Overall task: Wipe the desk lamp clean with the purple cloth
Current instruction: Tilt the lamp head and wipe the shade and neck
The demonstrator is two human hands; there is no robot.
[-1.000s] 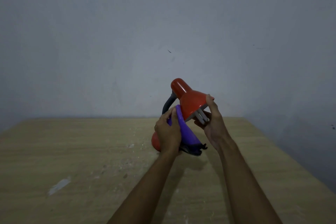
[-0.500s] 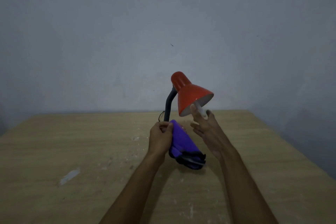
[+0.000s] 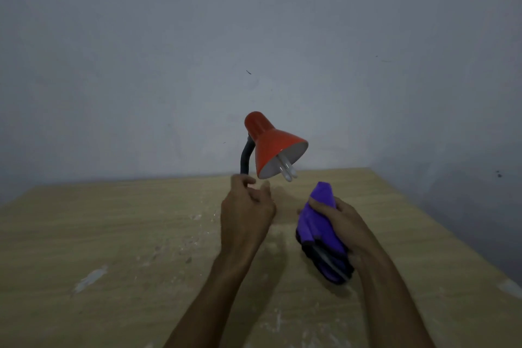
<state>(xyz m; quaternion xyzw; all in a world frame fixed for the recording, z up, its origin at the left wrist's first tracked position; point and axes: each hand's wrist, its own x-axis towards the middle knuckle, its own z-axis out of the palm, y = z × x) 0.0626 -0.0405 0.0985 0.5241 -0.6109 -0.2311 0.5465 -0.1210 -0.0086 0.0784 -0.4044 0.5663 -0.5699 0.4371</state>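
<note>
My left grip [image 3: 247,207] steadies the desk lamp [image 3: 271,147] by its neck; my right grip [image 3: 348,227] holds the purple cloth [image 3: 316,230], ready to wipe.

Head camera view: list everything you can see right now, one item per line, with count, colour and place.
desk lamp: one, red shade on a dark grey bendy neck, at the middle of the table by the wall; base hidden behind the left hand
bulb: one, white, sticking out of the shade's open mouth
purple cloth: one, purple with a dark edge, bunched in the right hand, right of the lamp
table: one, light wood, fills the lower view
white smear: one, whitish, near left of the table
wall: one, grey-blue, behind the table
left hand: one, holds the low end of the lamp's neck
right hand: one, holds the cloth
</note>
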